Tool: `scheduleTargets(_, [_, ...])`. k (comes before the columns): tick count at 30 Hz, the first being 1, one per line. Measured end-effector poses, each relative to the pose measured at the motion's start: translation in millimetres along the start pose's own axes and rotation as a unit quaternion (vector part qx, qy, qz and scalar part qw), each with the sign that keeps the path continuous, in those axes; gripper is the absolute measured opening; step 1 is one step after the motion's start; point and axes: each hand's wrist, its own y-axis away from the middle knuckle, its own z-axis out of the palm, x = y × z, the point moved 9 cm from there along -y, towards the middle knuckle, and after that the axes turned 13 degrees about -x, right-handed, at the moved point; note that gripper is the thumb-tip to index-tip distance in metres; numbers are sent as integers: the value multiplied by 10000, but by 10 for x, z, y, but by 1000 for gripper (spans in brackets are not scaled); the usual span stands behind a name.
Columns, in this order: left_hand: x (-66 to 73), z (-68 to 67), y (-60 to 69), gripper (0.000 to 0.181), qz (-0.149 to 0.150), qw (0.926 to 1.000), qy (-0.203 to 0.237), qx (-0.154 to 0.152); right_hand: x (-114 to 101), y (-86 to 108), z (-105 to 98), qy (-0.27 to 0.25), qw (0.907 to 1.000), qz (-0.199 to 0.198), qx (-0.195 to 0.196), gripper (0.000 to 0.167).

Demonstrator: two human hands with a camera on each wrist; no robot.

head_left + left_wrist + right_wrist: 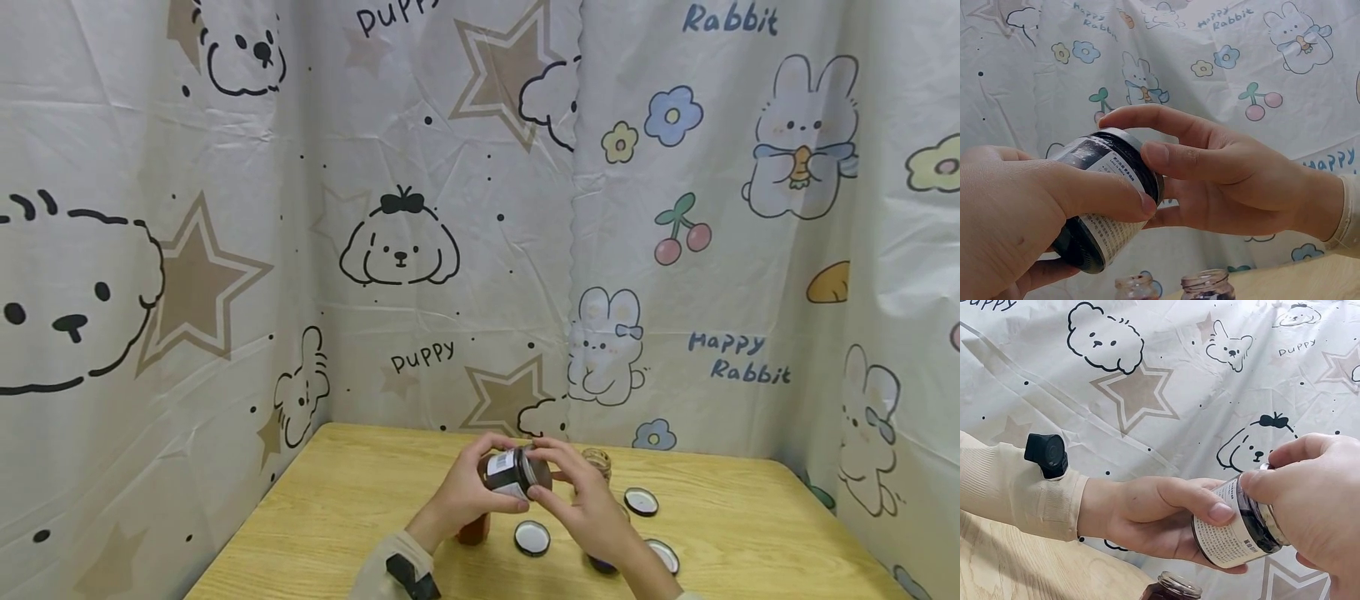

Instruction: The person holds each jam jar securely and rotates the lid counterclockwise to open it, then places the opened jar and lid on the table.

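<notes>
My left hand [465, 492] grips a dark glass jar [1082, 250] with a black-and-white printed label, its thumb lying across the label. The jar is tilted above the table, its lid end pointing to the right. My right hand [592, 504] holds the jar's lid [540, 477] between curled fingers and thumb, which hide much of it. In the right wrist view, the left thumb presses the label [1225, 534] while the right fingers cover the top end. Whether the lid is loose, I cannot tell.
On the wooden table [300, 517] three lids lie white side up: one in front [532, 538], one at the right [641, 502], one partly behind the right forearm [664, 556]. A reddish-brown jar [473, 532], a jar behind the right hand [598, 460] and a dark jar [602, 565] stand around.
</notes>
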Motion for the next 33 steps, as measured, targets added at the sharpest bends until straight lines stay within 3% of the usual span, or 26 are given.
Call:
scheduleTargets(22, [3, -34, 10, 63, -50, 9999, -38, 145, -37, -3, 8, 51, 9999, -16, -155, 72])
scheduleTargets(33, [19, -9, 2, 63, -32, 9999, -62, 119, -45, 0, 5, 325, 9994, -36, -139, 78])
